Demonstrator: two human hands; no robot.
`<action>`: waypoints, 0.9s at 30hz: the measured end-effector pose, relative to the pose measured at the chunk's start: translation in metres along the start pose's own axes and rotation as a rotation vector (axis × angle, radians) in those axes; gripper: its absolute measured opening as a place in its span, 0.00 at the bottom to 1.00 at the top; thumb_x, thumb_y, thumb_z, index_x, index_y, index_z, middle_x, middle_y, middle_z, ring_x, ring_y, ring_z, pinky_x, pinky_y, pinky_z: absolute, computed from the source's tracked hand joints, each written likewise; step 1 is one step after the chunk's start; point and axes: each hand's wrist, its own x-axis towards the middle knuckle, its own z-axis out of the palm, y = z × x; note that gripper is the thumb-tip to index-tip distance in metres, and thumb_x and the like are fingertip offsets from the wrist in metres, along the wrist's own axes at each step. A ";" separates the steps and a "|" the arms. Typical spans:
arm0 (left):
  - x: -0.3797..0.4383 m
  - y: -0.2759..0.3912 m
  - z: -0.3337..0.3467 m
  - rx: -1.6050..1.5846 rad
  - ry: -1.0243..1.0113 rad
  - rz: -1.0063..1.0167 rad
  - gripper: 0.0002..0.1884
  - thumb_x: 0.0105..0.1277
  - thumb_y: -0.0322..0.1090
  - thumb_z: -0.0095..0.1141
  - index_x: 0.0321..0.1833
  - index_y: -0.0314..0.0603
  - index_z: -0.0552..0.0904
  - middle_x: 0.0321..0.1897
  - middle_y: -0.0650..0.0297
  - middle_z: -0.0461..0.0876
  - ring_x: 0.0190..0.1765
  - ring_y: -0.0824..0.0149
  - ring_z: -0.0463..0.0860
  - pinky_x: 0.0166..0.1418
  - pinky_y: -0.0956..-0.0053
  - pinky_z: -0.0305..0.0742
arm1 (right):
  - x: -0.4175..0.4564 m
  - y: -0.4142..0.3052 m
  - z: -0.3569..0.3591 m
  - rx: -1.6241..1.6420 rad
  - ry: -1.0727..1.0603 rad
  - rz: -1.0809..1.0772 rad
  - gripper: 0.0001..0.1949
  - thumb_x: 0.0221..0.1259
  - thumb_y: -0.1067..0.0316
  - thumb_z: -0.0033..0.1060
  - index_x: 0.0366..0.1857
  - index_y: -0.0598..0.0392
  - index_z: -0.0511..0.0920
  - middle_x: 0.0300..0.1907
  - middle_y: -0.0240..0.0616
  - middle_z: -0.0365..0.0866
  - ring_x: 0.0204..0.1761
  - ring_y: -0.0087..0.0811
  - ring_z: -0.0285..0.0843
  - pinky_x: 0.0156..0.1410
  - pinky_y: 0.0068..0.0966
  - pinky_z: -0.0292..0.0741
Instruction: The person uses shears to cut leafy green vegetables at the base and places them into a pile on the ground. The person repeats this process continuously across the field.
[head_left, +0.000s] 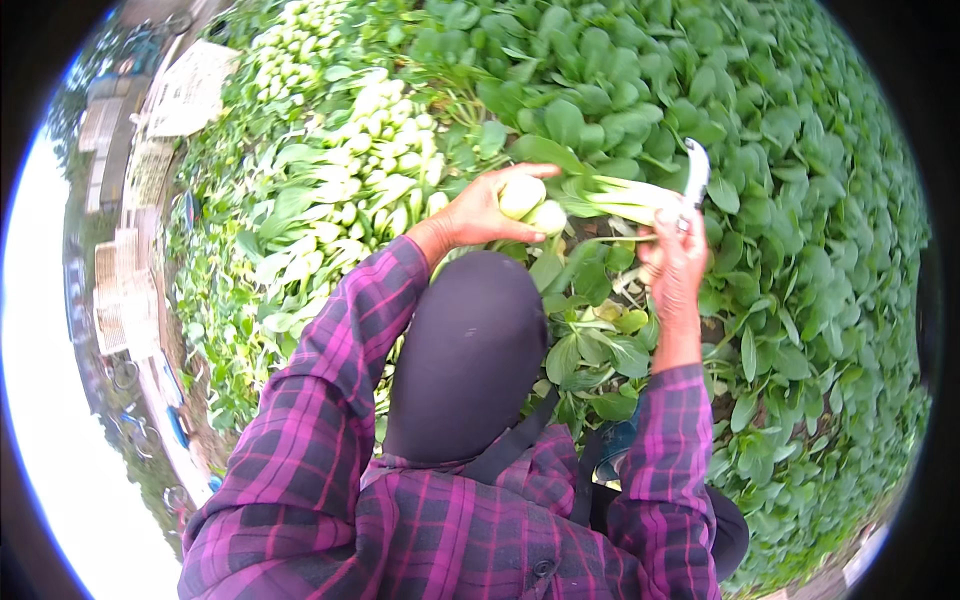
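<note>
My left hand (480, 214) is wrapped around a couple of bok choy heads (523, 196), their pale, rounded bases facing me. To the right, my right hand (679, 259) grips a small hooked harvesting knife (697, 172), its curved blade pointing up and away. A bok choy (622, 196) with long white stalks lies against the fingers of that same hand, its leaves towards the left hand. A thin stem (611, 239) also runs to those fingers. The knife's handle is mostly hidden by my palm.
Cut bok choy lie in a pile (375, 165) on the left, with another pile (300, 45) farther off. Dense standing leafy plants (787, 187) fill the right. My dark-clad knee (469, 360) rises in front. Pale crates (191, 88) and bicycles (139, 435) line the path at far left.
</note>
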 end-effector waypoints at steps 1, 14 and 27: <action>-0.005 0.011 -0.007 -0.031 0.058 0.043 0.43 0.48 0.23 0.75 0.70 0.40 0.71 0.68 0.63 0.72 0.67 0.71 0.71 0.71 0.73 0.67 | -0.001 -0.018 0.002 -0.077 -0.017 -0.054 0.19 0.63 0.66 0.67 0.56 0.53 0.74 0.37 0.30 0.81 0.29 0.19 0.77 0.25 0.13 0.71; -0.039 0.074 0.002 -0.595 0.101 0.341 0.32 0.49 0.24 0.73 0.61 0.39 0.78 0.51 0.63 0.83 0.55 0.70 0.81 0.64 0.73 0.73 | -0.040 -0.091 0.129 -0.471 -0.351 -0.188 0.18 0.63 0.62 0.69 0.53 0.56 0.78 0.28 0.24 0.77 0.23 0.13 0.66 0.26 0.12 0.63; -0.195 0.056 -0.110 0.046 0.334 0.244 0.26 0.54 0.34 0.73 0.57 0.43 0.81 0.50 0.64 0.83 0.53 0.69 0.81 0.61 0.72 0.75 | -0.038 -0.110 0.143 -1.121 -0.462 -0.371 0.19 0.64 0.61 0.68 0.57 0.52 0.80 0.29 0.15 0.70 0.29 0.10 0.62 0.35 0.11 0.58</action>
